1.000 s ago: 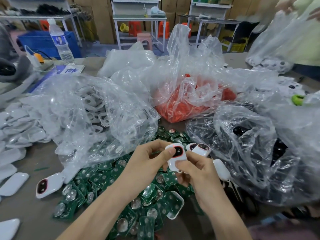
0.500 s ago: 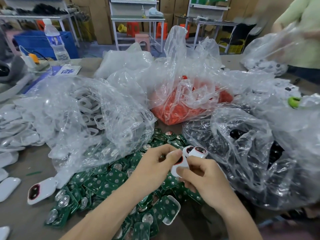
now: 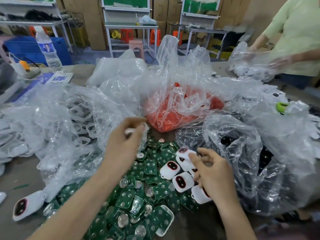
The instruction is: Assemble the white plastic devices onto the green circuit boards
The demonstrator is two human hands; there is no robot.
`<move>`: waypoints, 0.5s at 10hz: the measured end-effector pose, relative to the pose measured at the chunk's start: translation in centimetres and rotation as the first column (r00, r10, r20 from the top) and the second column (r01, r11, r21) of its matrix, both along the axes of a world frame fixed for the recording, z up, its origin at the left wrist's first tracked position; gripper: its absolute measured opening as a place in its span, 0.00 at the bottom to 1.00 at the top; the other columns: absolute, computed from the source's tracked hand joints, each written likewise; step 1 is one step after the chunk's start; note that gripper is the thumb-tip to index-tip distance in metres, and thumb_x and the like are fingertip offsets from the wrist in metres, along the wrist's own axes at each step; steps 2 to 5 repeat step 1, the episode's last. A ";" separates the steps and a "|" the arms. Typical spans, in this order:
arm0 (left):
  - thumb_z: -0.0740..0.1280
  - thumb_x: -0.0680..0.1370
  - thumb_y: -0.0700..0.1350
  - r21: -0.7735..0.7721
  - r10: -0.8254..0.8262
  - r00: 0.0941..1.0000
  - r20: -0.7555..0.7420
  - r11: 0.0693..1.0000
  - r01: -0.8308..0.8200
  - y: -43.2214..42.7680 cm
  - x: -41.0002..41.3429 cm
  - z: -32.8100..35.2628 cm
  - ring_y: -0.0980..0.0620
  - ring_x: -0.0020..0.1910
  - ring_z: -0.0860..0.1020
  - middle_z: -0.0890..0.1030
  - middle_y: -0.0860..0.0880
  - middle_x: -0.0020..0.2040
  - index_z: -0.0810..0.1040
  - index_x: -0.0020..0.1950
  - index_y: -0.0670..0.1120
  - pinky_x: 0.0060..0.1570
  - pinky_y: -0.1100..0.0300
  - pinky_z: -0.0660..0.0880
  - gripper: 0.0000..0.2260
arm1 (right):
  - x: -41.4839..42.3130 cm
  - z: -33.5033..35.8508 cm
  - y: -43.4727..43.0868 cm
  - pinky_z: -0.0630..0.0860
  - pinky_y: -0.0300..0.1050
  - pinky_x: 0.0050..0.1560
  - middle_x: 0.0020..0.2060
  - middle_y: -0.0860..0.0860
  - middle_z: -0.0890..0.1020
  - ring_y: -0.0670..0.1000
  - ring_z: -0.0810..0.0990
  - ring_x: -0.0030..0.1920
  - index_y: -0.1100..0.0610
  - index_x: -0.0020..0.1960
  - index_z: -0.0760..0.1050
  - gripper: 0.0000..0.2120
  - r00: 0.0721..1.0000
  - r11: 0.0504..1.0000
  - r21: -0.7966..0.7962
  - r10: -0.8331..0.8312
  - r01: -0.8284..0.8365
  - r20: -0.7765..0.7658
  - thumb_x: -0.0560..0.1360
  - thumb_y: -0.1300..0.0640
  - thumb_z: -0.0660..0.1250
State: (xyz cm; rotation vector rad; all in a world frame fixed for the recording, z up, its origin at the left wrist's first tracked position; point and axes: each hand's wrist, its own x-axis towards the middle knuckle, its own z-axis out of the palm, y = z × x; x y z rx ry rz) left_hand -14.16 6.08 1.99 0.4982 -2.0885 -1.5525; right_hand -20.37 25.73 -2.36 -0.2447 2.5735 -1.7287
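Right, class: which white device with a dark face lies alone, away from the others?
The white device at the near left, beside the pile of green circuit boards; the other devices cluster by the right hand.

Soft, even indoor light falls from overhead, moderately bright, and shadows on the tabletop are faint. White glare streaks the crumpled clear plastic bags (image 3: 65,118) (strongest on the big left one), and small glints sit on the green rectangular circuit boards (image 3: 126,198). The left hand (image 3: 125,141) and the small white plastic piece (image 3: 130,131) pinched in its fingertips are smeared by motion, as is the pale green shirt (image 3: 294,32) at far right. Wide-angle distortion tilts the white metal workbench frames (image 3: 128,26) along the top edge. The bottom right corner is dim and soft.
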 end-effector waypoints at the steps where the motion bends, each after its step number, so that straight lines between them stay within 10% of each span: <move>1: 0.64 0.80 0.41 -0.030 0.193 0.973 -0.129 0.980 -0.199 -3.5 1.2 1.5 0.63 0.29 0.72 0.80 0.54 0.43 0.78 0.48 0.58 0.32 0.64 0.72 0.11 | 0.3 -0.2 0.7 0.72 0.31 0.32 0.35 0.43 0.81 0.43 0.80 0.32 0.50 0.52 0.80 0.13 0.984 0.992 0.081 -0.088 0.101 -0.157 0.71 0.45 0.70; 5: 0.64 0.80 0.41 -0.030 0.193 0.973 -0.129 0.980 -0.199 -3.5 1.2 1.5 0.63 0.29 0.72 0.80 0.54 0.43 0.78 0.48 0.58 0.32 0.64 0.72 0.11 | 0.3 -0.2 0.7 0.72 0.31 0.32 0.35 0.43 0.81 0.43 0.80 0.32 0.50 0.52 0.80 0.13 0.984 0.992 0.081 -0.088 0.101 -0.157 0.71 0.45 0.70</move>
